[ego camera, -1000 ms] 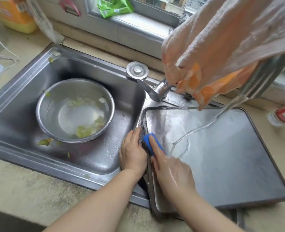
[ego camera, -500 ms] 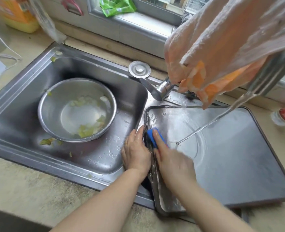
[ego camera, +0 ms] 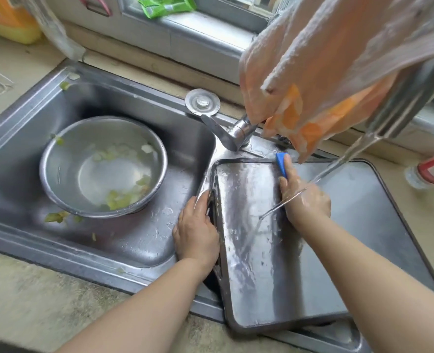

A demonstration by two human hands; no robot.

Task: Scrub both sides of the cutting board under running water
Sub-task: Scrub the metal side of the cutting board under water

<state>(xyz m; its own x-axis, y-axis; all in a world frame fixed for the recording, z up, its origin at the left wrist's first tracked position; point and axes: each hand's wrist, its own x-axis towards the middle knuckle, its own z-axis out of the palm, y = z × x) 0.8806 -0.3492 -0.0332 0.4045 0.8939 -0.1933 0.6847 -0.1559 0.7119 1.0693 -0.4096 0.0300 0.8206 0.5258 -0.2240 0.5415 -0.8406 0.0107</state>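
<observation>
The cutting board (ego camera: 274, 250), a steel-looking slab with a raised rim, is lying flat across the right basin of the sink (ego camera: 12, 149), filling the lower right of the frame, with a thin stream of water (ego camera: 287, 200) landing on it near its middle. The left hand (ego camera: 198, 233) is gripping the board's left edge, fingers curled over the rim at what looks like a handle slot, bracing it. The right hand (ego camera: 303, 197) is pressing a blue sponge (ego camera: 282, 163) against the board near its far edge, fingers laid along the sponge and curled enough to be holding it, while water is running over the knuckles. A steel bowl (ego camera: 103, 166) with vegetable scraps is sitting in the left basin, well apart from the board, and orange and white cloths (ego camera: 325, 72) are hanging over the tap at the upper right. The board is likely stiff and fairly heavy, and wet metal is probably slippery, so flipping it calls for a firm two-handed hold on the rim or the slot rather than the flat face. Only the upper face is being scrubbed; the underside appears still to be done. Past the sink, the table (ego camera: 19, 289) is showing beige at the lower left.
</observation>
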